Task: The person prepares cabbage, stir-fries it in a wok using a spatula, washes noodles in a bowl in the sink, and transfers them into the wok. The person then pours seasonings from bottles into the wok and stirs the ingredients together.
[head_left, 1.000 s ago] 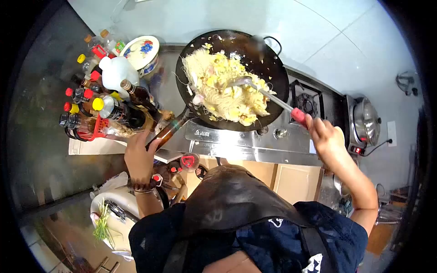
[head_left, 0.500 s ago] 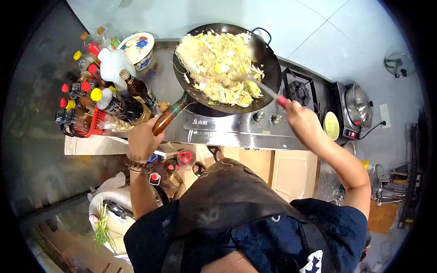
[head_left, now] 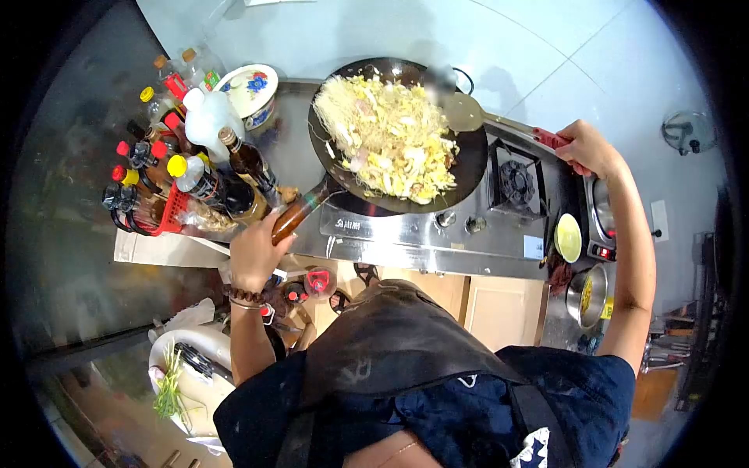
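My left hand (head_left: pixel 257 248) is closed around the wooden handle (head_left: pixel 300 212) of a dark wok (head_left: pixel 321 129). Pale thin noodles mixed with chopped cabbage and yellow bits (head_left: pixel 394 136) fill the wok. At the right, my right hand (head_left: pixel 589 148) grips the red handle of a metal spatula (head_left: pixel 507 123). Its rounded head is at the wok's right rim, beside the food. The wok rests over the left burner of a steel gas stove (head_left: pixel 390 246).
Bottles (head_left: pixel 253 164) and a red basket (head_left: pixel 172 210) crowd the left counter, near a flowered lidded bowl (head_left: pixel 250 90). To the right are a bare burner (head_left: pixel 516 181), a yellow-green bowl (head_left: pixel 568 238), a metal bowl (head_left: pixel 587 295) and a pot on a hotplate (head_left: pixel 602 253).
The spatula has come out of the food and moved up and right to the wok's rim, with my right hand raised. My left hand stays on the wok handle.
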The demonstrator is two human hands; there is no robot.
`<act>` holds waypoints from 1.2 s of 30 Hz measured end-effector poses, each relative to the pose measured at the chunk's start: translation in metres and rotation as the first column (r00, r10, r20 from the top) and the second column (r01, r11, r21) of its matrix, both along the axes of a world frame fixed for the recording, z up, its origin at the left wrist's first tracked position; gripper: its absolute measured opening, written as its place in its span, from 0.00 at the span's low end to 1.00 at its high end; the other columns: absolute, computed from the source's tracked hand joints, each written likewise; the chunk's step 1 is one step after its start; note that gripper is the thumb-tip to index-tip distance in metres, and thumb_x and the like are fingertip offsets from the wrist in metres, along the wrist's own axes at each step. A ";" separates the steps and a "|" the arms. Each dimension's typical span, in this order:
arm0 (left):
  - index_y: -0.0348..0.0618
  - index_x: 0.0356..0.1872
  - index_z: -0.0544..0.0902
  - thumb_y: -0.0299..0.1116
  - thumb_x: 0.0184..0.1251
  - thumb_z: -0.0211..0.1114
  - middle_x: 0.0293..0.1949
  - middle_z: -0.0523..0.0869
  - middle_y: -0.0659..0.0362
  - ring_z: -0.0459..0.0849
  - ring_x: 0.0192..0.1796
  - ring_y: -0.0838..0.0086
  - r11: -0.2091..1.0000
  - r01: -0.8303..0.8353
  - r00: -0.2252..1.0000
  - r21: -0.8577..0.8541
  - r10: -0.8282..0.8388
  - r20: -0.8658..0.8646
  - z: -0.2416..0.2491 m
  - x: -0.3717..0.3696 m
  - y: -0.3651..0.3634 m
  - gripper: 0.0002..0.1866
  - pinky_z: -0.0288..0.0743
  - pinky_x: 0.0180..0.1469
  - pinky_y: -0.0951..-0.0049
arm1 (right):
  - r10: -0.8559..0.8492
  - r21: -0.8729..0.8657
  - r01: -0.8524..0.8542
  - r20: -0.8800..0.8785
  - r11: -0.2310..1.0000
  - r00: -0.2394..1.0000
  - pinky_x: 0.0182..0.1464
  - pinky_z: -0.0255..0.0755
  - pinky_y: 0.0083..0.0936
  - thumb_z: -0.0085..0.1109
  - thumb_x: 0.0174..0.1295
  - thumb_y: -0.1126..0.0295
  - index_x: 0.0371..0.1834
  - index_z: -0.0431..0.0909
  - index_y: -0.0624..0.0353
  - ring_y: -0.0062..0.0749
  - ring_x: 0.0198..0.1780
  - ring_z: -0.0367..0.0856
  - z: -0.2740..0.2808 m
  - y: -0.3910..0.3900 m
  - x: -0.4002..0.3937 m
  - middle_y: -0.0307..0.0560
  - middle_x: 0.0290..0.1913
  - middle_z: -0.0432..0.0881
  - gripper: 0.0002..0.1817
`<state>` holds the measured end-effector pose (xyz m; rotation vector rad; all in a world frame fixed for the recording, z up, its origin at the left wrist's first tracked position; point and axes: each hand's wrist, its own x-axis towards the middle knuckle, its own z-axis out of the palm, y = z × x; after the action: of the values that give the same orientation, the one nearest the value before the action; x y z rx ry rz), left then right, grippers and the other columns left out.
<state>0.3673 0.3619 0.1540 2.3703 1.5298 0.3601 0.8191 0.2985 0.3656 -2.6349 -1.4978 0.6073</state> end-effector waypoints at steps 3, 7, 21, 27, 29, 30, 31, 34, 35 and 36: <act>0.46 0.44 0.78 0.45 0.49 0.68 0.29 0.82 0.52 0.82 0.32 0.59 0.999 0.036 0.999 0.017 -0.037 0.036 -0.007 -0.005 0.000 0.22 0.75 0.32 0.63 | -0.152 -0.139 0.140 -0.081 0.980 0.985 0.10 0.57 0.21 0.53 0.46 0.80 0.25 0.77 0.72 0.19 0.12 0.67 -0.029 0.045 0.047 0.41 0.13 0.72 0.05; 0.45 0.42 0.80 0.40 0.46 0.71 0.32 0.83 0.52 0.82 0.34 0.59 0.999 -0.043 0.997 -0.029 0.045 0.061 0.002 0.001 -0.002 0.21 0.76 0.36 0.64 | -0.281 -0.230 0.166 -0.687 0.959 0.670 0.08 0.50 0.17 0.55 0.47 0.83 0.34 0.76 0.73 0.19 0.09 0.61 -0.112 0.106 0.084 0.43 0.16 0.73 0.09; 0.51 0.45 0.78 0.43 0.49 0.68 0.29 0.83 0.56 0.83 0.32 0.62 0.999 -0.022 0.999 0.047 0.023 -0.032 -0.011 -0.003 -0.001 0.21 0.75 0.33 0.63 | 0.590 -0.051 -0.707 0.594 0.705 0.546 0.26 0.70 0.36 0.55 0.43 0.81 0.59 0.66 0.68 0.44 0.24 0.73 -0.054 -0.093 -0.031 0.52 0.27 0.69 0.32; 0.49 0.42 0.80 0.42 0.49 0.67 0.29 0.82 0.55 0.82 0.32 0.60 0.999 0.012 0.996 0.044 -0.016 0.091 -0.005 -0.002 0.000 0.18 0.74 0.33 0.64 | 0.635 -0.215 -0.685 0.630 0.696 0.448 0.23 0.74 0.28 0.50 0.47 0.80 0.56 0.65 0.75 0.36 0.23 0.78 -0.100 -0.101 -0.056 0.51 0.27 0.72 0.28; 0.49 0.41 0.80 0.42 0.49 0.66 0.29 0.82 0.54 0.82 0.32 0.60 0.999 0.014 0.986 0.047 -0.022 0.167 -0.003 0.000 -0.001 0.18 0.74 0.33 0.64 | 0.553 -0.151 -0.630 0.659 0.762 0.510 0.23 0.75 0.28 0.50 0.51 0.79 0.50 0.67 0.73 0.38 0.24 0.80 -0.144 -0.055 -0.045 0.51 0.27 0.74 0.21; 0.49 0.41 0.80 0.42 0.49 0.67 0.29 0.82 0.55 0.81 0.32 0.60 1.000 0.006 0.995 -0.002 -0.005 0.099 0.001 0.001 0.000 0.17 0.74 0.33 0.64 | 0.535 -0.152 -0.617 0.679 0.772 0.502 0.23 0.75 0.28 0.49 0.52 0.78 0.48 0.67 0.71 0.38 0.24 0.80 -0.148 -0.036 -0.044 0.51 0.28 0.75 0.18; 0.49 0.41 0.80 0.42 0.49 0.67 0.29 0.82 0.55 0.81 0.32 0.60 0.999 -0.011 0.999 -0.046 0.013 0.030 0.005 0.001 0.001 0.17 0.74 0.33 0.64 | 0.518 -0.151 -0.608 0.701 0.780 0.490 0.23 0.75 0.29 0.48 0.54 0.77 0.46 0.67 0.68 0.39 0.23 0.80 -0.148 -0.023 -0.045 0.52 0.28 0.75 0.15; 0.50 0.39 0.80 0.41 0.48 0.67 0.28 0.82 0.56 0.81 0.32 0.60 1.000 0.003 0.995 0.006 -0.004 0.101 0.001 -0.001 -0.001 0.16 0.74 0.32 0.65 | 0.450 -0.053 -0.619 0.736 0.784 0.506 0.22 0.75 0.29 0.49 0.53 0.76 0.52 0.66 0.62 0.37 0.22 0.79 -0.085 -0.041 -0.059 0.48 0.27 0.74 0.20; 0.50 0.39 0.80 0.41 0.48 0.67 0.28 0.82 0.56 0.81 0.32 0.60 1.000 -0.006 0.994 0.001 0.006 0.108 -0.002 -0.002 0.000 0.16 0.74 0.32 0.65 | 0.451 -0.062 -0.630 0.753 0.774 0.479 0.21 0.74 0.29 0.50 0.52 0.75 0.53 0.66 0.62 0.36 0.21 0.78 -0.071 -0.055 -0.065 0.46 0.25 0.72 0.21; 0.50 0.38 0.80 0.40 0.47 0.68 0.28 0.82 0.56 0.81 0.31 0.61 0.998 0.005 0.994 0.064 -0.012 0.108 -0.007 -0.003 0.000 0.16 0.74 0.32 0.64 | 0.512 -0.152 -0.635 0.742 0.757 0.433 0.21 0.74 0.28 0.50 0.52 0.76 0.53 0.66 0.63 0.35 0.20 0.78 -0.058 -0.070 -0.073 0.46 0.25 0.72 0.21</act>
<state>0.3646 0.3622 0.1471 2.3624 1.4802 0.5342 0.7456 0.2282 0.3078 -2.2521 -2.5763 -0.7533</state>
